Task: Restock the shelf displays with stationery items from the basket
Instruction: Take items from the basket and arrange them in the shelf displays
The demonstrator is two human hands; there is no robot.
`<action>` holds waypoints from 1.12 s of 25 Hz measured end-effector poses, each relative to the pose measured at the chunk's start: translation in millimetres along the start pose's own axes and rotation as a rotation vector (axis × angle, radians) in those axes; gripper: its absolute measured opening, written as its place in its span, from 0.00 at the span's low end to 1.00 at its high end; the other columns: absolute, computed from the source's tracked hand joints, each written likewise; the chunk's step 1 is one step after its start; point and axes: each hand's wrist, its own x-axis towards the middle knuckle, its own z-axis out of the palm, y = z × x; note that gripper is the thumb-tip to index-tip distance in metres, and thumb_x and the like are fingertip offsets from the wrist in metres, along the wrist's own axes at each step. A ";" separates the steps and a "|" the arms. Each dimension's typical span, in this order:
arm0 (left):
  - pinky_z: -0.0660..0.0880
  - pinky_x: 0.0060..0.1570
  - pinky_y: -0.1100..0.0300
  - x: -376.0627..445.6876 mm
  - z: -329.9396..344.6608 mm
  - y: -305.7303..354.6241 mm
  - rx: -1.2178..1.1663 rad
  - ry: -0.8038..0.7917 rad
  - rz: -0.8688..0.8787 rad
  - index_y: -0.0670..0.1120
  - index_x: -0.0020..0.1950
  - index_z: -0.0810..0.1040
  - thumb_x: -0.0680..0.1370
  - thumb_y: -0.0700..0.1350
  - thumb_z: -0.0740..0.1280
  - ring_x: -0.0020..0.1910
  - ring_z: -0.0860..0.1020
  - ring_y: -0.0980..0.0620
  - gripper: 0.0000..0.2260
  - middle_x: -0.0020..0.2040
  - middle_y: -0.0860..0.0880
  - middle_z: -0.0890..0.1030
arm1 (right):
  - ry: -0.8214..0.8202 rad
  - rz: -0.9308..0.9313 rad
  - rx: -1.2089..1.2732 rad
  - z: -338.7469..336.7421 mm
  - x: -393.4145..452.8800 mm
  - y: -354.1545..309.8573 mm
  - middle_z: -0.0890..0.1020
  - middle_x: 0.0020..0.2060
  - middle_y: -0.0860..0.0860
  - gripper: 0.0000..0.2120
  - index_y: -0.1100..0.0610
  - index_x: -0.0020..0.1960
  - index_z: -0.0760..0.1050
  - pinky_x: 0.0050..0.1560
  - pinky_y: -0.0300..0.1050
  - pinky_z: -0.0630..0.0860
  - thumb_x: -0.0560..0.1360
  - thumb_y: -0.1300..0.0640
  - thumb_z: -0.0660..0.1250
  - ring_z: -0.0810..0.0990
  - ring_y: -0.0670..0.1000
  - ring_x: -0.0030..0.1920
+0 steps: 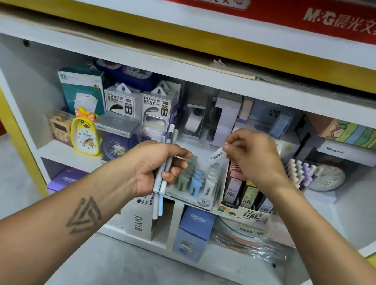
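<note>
Your left hand (153, 169) grips a bundle of pens (163, 163), pale blue, grey and white, held upright before the white shelf (69, 155); your right hand (250, 159) pinches a small white lead case (217, 155) by its upper end, tilted above the display tray of lead cases (196, 183); beside the tray stands a refill box (244, 200); further left, a yellow duck clock (85, 133).
</note>
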 end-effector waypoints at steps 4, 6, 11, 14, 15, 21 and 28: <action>0.60 0.15 0.68 -0.1 -11.1 0.3 -0.004 -0.001 -0.007 0.37 0.50 0.79 0.79 0.37 0.64 0.23 0.67 0.55 0.05 0.30 0.45 0.75 | 0.100 -0.227 -0.322 13.9 8.0 -0.1 0.83 0.40 0.48 0.03 0.54 0.44 0.83 0.44 0.46 0.76 0.76 0.57 0.72 0.80 0.51 0.42; 0.60 0.15 0.68 1.0 -16.0 0.1 -0.005 0.006 -0.008 0.37 0.50 0.79 0.79 0.37 0.64 0.22 0.67 0.55 0.05 0.29 0.45 0.76 | 0.055 -0.270 -0.504 22.8 10.7 0.1 0.82 0.41 0.52 0.04 0.57 0.45 0.82 0.43 0.48 0.75 0.78 0.60 0.70 0.80 0.55 0.43; 0.61 0.15 0.68 1.7 -23.1 -0.3 0.019 0.009 -0.012 0.38 0.48 0.80 0.79 0.37 0.65 0.23 0.67 0.55 0.05 0.29 0.45 0.76 | -0.170 -0.203 -0.897 38.6 15.6 -3.4 0.79 0.38 0.55 0.08 0.59 0.41 0.75 0.43 0.50 0.78 0.69 0.71 0.67 0.78 0.59 0.40; 0.61 0.15 0.67 0.9 -25.8 0.5 0.025 0.005 -0.018 0.38 0.49 0.79 0.79 0.37 0.65 0.23 0.67 0.55 0.05 0.29 0.45 0.77 | -0.198 -0.170 -0.905 45.3 17.1 -1.9 0.79 0.38 0.55 0.09 0.59 0.42 0.74 0.46 0.50 0.77 0.69 0.71 0.67 0.78 0.59 0.39; 0.62 0.15 0.67 0.4 -26.2 0.9 0.024 0.002 -0.019 0.38 0.49 0.79 0.79 0.37 0.64 0.23 0.67 0.55 0.05 0.30 0.45 0.76 | -0.189 -0.156 -0.890 46.9 18.0 -0.3 0.80 0.39 0.56 0.08 0.60 0.44 0.76 0.47 0.50 0.77 0.70 0.71 0.67 0.79 0.59 0.40; 0.62 0.16 0.68 -1.4 -28.0 2.5 0.012 0.015 -0.015 0.38 0.50 0.79 0.79 0.37 0.64 0.23 0.68 0.55 0.05 0.30 0.45 0.76 | -0.166 -0.144 -0.860 49.2 19.5 0.4 0.82 0.41 0.53 0.11 0.58 0.46 0.78 0.47 0.49 0.78 0.69 0.71 0.66 0.81 0.58 0.44; 0.62 0.15 0.68 -3.8 -16.7 -0.1 -0.008 -0.103 -0.056 0.38 0.51 0.78 0.79 0.37 0.65 0.24 0.68 0.56 0.04 0.32 0.45 0.76 | -0.230 -0.256 -0.930 51.7 13.2 -2.3 0.77 0.53 0.53 0.11 0.59 0.48 0.80 0.52 0.48 0.67 0.71 0.67 0.63 0.72 0.55 0.55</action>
